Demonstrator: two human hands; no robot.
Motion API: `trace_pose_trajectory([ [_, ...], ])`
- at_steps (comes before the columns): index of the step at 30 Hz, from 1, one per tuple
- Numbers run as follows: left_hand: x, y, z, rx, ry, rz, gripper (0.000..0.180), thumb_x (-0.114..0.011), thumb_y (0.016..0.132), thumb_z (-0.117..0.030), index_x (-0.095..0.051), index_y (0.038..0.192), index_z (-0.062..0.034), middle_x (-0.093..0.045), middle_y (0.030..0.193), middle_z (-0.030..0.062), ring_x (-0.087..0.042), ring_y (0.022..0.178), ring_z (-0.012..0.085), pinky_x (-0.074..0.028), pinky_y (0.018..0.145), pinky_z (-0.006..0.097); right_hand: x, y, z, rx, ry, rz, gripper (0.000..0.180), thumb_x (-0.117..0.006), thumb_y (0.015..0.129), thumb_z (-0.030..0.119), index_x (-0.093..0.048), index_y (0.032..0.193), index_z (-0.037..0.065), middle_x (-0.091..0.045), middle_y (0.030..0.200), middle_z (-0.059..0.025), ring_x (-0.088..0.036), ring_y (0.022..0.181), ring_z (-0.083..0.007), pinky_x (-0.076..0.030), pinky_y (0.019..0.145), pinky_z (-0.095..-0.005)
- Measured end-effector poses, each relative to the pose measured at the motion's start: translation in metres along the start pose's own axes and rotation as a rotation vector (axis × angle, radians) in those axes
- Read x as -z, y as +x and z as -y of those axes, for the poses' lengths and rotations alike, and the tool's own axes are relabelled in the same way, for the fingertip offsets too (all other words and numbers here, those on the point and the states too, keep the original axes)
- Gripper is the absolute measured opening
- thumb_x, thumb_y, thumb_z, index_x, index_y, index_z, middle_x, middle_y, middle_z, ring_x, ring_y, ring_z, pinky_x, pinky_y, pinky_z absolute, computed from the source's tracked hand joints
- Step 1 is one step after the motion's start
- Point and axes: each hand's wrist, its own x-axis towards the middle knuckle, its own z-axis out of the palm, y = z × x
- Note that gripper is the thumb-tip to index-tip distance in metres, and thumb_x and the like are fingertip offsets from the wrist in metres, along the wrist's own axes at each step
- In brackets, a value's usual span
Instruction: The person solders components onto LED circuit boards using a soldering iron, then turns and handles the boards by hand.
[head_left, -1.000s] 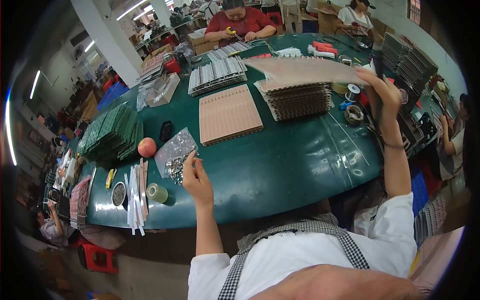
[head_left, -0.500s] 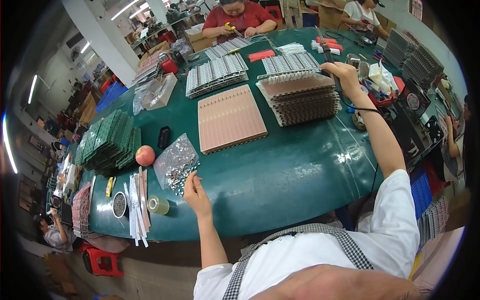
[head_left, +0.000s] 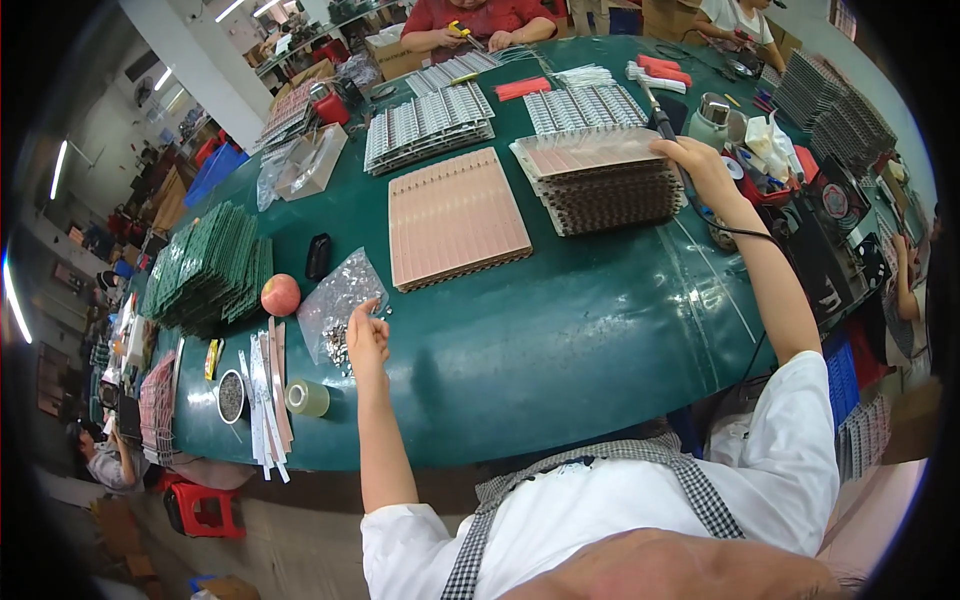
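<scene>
A roll of tape [head_left: 307,397] stood near the green table's [head_left: 560,340] front edge. The left hand [head_left: 367,336] rested beside a clear bag of small metal parts [head_left: 338,301], fingertips pinched together over loose pieces. A pink panel [head_left: 456,216] lay centrally. The right hand [head_left: 706,168], fingers curled around a corded soldering iron [head_left: 662,118], touched the board stack [head_left: 605,180].

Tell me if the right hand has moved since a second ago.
Yes. The right hand, holding a corded tool, came in from the table's far right clutter to the stack of boards.
</scene>
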Motion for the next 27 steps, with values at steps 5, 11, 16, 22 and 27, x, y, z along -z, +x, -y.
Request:
trace_pose_trajectory([
  [5,0.014,0.037,0.001,0.063,-0.044,0.054,0.036,-0.040,0.095,-0.034,-0.053,0.111,-0.0038,-0.046,0.063,-0.0022,-0.026,0.043,0.0001,-0.015,0.036,0.017,-0.006,-0.009,0.006,-0.110,0.144,0.011,0.028,-0.061,0.076,0.006,-0.056,0.104,0.007,-0.060,0.086,-0.0130,-0.059,0.083,-0.0299,-0.047,0.072,-0.0353],
  [11,0.008,0.104,-0.020,0.209,-0.799,0.036,0.032,-0.038,0.097,-0.030,-0.053,0.105,-0.0032,-0.032,0.056,-0.0045,-0.022,0.040,0.0048,-0.016,0.035,0.021,0.023,-0.008,0.035,0.106,-0.143,-0.278,0.032,-0.071,0.068,0.004,-0.057,0.097,0.005,-0.064,0.098,-0.0107,-0.060,0.086,-0.0302,-0.047,0.077,-0.0372],
  [16,0.000,0.151,-0.045,-0.362,-0.131,-0.118,0.025,-0.047,0.091,-0.022,-0.061,0.091,-0.0013,-0.046,0.055,0.0003,-0.037,0.041,0.0096,-0.030,0.037,0.025,0.014,0.013,0.122,0.221,0.127,-0.310,0.031,-0.071,0.064,0.001,-0.058,0.091,0.006,-0.064,0.098,-0.0121,-0.061,0.087,-0.0305,-0.048,0.079,-0.0385],
  [22,-0.026,0.187,0.027,-0.213,0.920,-0.067,0.037,-0.059,0.080,-0.035,-0.067,0.091,-0.0006,-0.063,0.094,0.0217,-0.060,0.093,0.0362,-0.046,0.082,0.042,-0.085,0.014,0.174,0.329,0.191,-0.070,0.015,-0.056,0.072,0.007,-0.053,0.088,0.006,-0.059,0.100,-0.0131,-0.057,0.097,-0.0287,-0.048,0.078,-0.0364],
  [27,-0.041,0.172,0.039,-0.107,0.925,-0.094,0.036,-0.057,0.081,-0.037,-0.067,0.095,-0.0058,-0.064,0.099,0.0182,-0.059,0.097,0.0349,-0.045,0.083,0.042,-0.138,0.012,0.171,0.323,0.063,-0.002,0.015,-0.053,0.072,0.005,-0.047,0.086,0.007,-0.055,0.088,-0.0113,-0.056,0.088,-0.0275,-0.048,0.073,-0.0349],
])
